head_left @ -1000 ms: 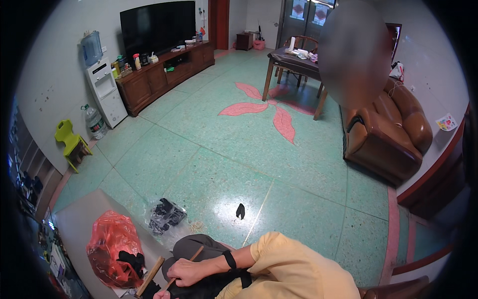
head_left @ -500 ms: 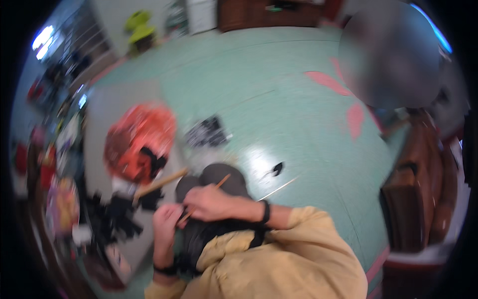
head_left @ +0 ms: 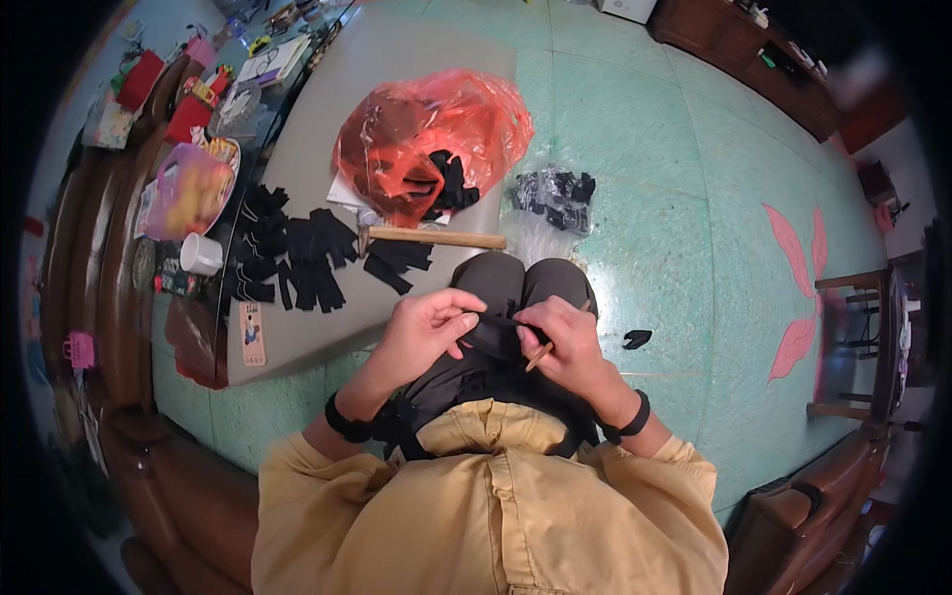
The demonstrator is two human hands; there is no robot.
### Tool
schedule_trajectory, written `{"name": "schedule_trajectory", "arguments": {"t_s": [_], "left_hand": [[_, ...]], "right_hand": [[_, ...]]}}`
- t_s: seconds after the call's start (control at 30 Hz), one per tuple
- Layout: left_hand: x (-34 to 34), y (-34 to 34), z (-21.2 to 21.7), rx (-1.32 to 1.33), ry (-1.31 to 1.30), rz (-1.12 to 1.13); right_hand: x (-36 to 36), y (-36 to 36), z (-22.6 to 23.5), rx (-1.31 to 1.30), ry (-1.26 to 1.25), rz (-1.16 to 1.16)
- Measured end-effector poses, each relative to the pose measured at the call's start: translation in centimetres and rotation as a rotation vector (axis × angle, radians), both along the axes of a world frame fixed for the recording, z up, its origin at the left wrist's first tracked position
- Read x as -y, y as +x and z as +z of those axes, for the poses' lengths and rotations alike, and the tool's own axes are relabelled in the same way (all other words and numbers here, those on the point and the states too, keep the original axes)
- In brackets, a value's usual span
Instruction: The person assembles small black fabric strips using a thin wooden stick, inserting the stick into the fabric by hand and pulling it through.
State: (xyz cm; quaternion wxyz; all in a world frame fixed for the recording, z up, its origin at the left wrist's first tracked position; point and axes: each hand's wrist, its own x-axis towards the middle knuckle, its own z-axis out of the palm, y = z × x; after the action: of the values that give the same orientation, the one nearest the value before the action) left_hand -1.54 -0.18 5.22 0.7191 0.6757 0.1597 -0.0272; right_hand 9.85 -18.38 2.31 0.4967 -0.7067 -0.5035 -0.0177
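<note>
Over my lap, my left hand [head_left: 428,322] and my right hand [head_left: 561,342] both pinch a small black fabric piece [head_left: 493,333]. A thin wooden stick [head_left: 538,357] also sits in my right hand, its tip pointing down and left. Just beyond my knees a hammer with a wooden handle [head_left: 436,238] lies on a grey board [head_left: 327,317], next to several black fabric pieces [head_left: 297,253].
A red plastic bag [head_left: 426,139] with black pieces sits on the board's far part. A clear bag of black pieces [head_left: 555,193] and one stray black piece [head_left: 637,339] lie on the green floor. A white mug [head_left: 201,255] and cluttered items stand at left, a brown sofa [head_left: 803,516] at lower right.
The view has swung down from the room to my lap and the board. My hands stay together on the black piece with the stick.
</note>
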Motion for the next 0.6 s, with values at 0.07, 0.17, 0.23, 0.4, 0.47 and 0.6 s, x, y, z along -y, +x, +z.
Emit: {"name": "schedule_trajectory", "arguments": {"t_s": [0.07, 0.17, 0.23, 0.4, 0.47, 0.6], "left_hand": [[0.0, 0.1, 0.5, -0.019, 0.078, -0.042], [-0.2, 0.2, 1.3, -0.075, 0.215, -0.125], [-0.6, 0.1, 0.8, -0.069, 0.175, -0.202], [-0.8, 0.3, 1.5, -0.08, 0.166, -0.292], [-0.8, 0.2, 1.5, -0.104, 0.162, -0.292], [-0.7, 0.2, 1.5, -0.002, 0.309, -0.358]], "right_hand": [[0.2, 0.1, 0.1, 0.165, -0.019, 0.06], [0.7, 0.2, 0.5, 0.284, -0.058, 0.121], [1.0, 0.1, 0.4, 0.329, -0.057, 0.178], [1.5, -0.1, 0.6, 0.492, -0.054, 0.232], [1.6, -0.2, 0.4, 0.521, -0.029, 0.234], [1.4, -0.5, 0.5, 0.624, 0.011, 0.22]]}}
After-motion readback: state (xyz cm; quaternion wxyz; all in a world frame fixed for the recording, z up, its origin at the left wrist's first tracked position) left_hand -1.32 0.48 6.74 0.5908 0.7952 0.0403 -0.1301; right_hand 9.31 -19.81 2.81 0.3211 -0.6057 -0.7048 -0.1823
